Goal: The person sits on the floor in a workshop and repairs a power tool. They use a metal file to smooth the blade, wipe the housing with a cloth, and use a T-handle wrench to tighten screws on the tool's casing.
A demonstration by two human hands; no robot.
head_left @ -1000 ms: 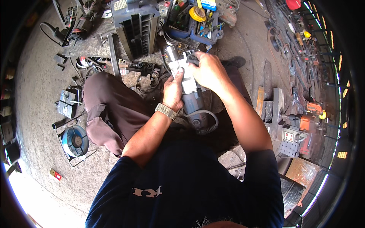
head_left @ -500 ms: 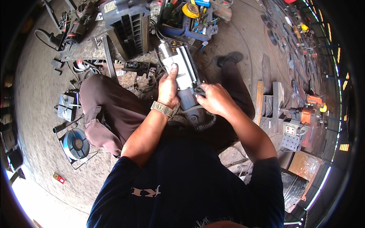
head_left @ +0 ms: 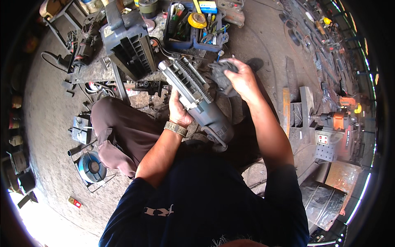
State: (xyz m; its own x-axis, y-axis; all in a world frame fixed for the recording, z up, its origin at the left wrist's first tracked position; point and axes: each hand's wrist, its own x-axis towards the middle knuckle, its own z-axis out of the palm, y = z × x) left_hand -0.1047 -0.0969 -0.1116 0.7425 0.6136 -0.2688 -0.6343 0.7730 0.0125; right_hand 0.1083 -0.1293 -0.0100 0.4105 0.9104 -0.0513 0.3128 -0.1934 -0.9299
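Observation:
A grey and silver power tool [head_left: 212, 117], like a drill motor with a toothed rack along its metal slide, lies tilted above my lap. Its metal end points toward the far left and its motor end toward my body. My left hand [head_left: 180, 112] is closed around its left side, with the fingers partly hidden beneath. Off the tool's right side, my right hand [head_left: 242, 78] grips a crumpled dark rag [head_left: 222, 77], slightly smeared by motion. A gap shows between rag and tool.
Beyond the tool stand a dark boxy machine housing [head_left: 131, 53] and an open blue toolbox [head_left: 193, 41] with a yellow tape measure [head_left: 197, 20]. A blue wire spool [head_left: 91, 166] lies left of my leg. Orange-black equipment [head_left: 338, 121] and metal pieces are at right.
My right hand has moved up and away from the tool with the rag. The tool has turned in my left hand, so its toothed rack now faces up.

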